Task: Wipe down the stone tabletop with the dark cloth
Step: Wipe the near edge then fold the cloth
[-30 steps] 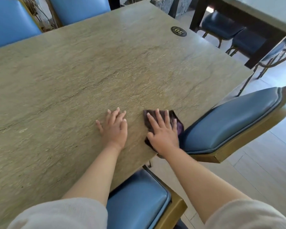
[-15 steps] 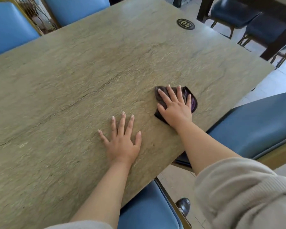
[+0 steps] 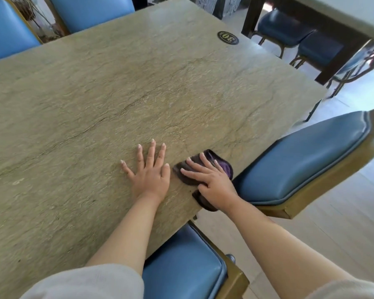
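Stone fills most of the frame: the tabletop runs from lower left to upper right, with blue chairs around it and a round number badge near its upper right corner. At lower centre the right hand presses the cloth flat against the table's near right edge, fingers spread over it, part of the cloth hanging past the edge. Just beside it, the left hand lies palm down on bare stone, fingers splayed, bracing. No wet streaks show, so progress is hard to judge; most of the top probably remains to be wiped.
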`<state>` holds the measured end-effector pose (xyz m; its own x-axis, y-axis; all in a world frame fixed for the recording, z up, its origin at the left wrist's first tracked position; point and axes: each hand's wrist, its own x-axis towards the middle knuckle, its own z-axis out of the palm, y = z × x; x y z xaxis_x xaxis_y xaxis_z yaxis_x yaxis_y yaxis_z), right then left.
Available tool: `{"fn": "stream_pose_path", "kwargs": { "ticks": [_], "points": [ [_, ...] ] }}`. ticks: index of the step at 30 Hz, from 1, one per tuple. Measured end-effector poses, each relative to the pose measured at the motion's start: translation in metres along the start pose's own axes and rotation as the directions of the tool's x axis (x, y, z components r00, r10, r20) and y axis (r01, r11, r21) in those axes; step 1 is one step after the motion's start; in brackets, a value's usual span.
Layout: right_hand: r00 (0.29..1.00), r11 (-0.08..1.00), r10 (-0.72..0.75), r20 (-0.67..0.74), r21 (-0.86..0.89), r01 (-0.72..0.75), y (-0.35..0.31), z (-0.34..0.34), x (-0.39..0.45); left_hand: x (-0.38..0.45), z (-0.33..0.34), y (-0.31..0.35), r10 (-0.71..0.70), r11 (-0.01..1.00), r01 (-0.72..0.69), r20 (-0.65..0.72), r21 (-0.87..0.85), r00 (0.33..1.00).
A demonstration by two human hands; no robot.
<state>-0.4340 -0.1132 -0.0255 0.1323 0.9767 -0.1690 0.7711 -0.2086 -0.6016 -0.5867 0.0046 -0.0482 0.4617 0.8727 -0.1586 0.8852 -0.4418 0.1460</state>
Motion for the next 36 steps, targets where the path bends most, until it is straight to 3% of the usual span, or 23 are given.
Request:
{"fn": "stream_pose_path", "kwargs": {
  "ticks": [2,4,8,11,14,16,18,20,22,24,26,27,28,30,33,36],
  "points": [
    [1.0,0.974,0.015,-0.023,0.227,-0.009,-0.004,0.0,-0.025,0.0,-0.002,-0.001,0.009,1.0,-0.009,0.019,-0.02,1.0],
    [0.99,0.922,0.135,-0.05,0.372,-0.107,-0.011,-0.003,-0.048,-0.001,-0.005,-0.002,0.022,0.998,-0.019,0.048,-0.063,0.999],
    [0.97,0.894,0.242,-0.033,0.397,-0.21,-0.042,-0.024,-0.04,-0.01,-0.014,-0.012,0.089,0.947,-0.079,0.018,-0.311,0.996],
    [0.983,0.96,0.151,-0.108,0.254,-0.12,-0.056,-0.015,0.003,-0.027,-0.018,-0.029,0.098,0.896,-0.118,-0.069,-0.429,0.993],
    [0.988,0.981,0.115,0.102,-0.167,-0.097,-0.062,0.021,0.032,-0.049,-0.018,-0.053,0.05,0.887,-0.129,-0.184,-0.444,0.982],
    [0.979,0.931,0.012,0.202,-0.361,0.063,-0.073,0.044,0.037,-0.062,-0.021,-0.073,-0.026,0.899,-0.066,-0.203,-0.434,0.979],
    [0.926,0.86,-0.181,0.332,-0.404,0.313,-0.087,0.059,0.03,-0.077,-0.021,-0.097,-0.112,0.92,0.022,-0.207,-0.391,0.972],
    [0.802,0.702,-0.407,0.438,-0.412,0.581,-0.086,0.067,0.024,-0.088,-0.02,-0.119,-0.206,0.937,0.126,-0.223,-0.324,0.953],
    [0.7,0.568,-0.523,0.487,-0.414,0.711,-0.078,0.06,0.031,-0.1,-0.019,-0.14,-0.304,0.933,0.248,-0.199,-0.262,0.932],
    [0.778,0.612,-0.474,0.412,-0.482,0.627,-0.077,0.055,0.05,-0.115,-0.016,-0.157,-0.413,0.901,0.381,-0.134,-0.209,0.901],
    [0.94,0.777,-0.271,0.206,-0.529,0.34,-0.09,0.061,0.077,-0.132,-0.013,-0.171,-0.487,0.868,0.463,-0.123,-0.181,0.865],
    [0.98,0.831,-0.162,0.115,-0.521,0.198,-0.101,0.068,0.091,-0.138,-0.013,-0.175,-0.481,0.873,0.46,-0.136,-0.161,0.866],
    [0.994,0.857,-0.088,0.062,-0.503,0.108,-0.114,0.076,0.102,-0.142,-0.013,-0.178,-0.459,0.886,0.439,-0.146,-0.151,0.876],
    [0.993,0.868,-0.081,0.083,-0.484,0.111,-0.141,0.094,0.113,-0.141,-0.012,-0.182,-0.443,0.889,0.407,-0.163,-0.212,0.882],
    [0.921,0.789,-0.303,0.245,-0.477,0.386,-0.173,0.12,0.094,-0.139,-0.014,-0.187,-0.48,0.837,0.369,-0.219,-0.403,0.849],
    [0.707,0.592,-0.578,0.407,-0.388,0.707,-0.168,0.135,0.048,-0.141,-0.012,-0.191,-0.49,0.809,0.326,-0.256,-0.489,0.833]
  ]
}}
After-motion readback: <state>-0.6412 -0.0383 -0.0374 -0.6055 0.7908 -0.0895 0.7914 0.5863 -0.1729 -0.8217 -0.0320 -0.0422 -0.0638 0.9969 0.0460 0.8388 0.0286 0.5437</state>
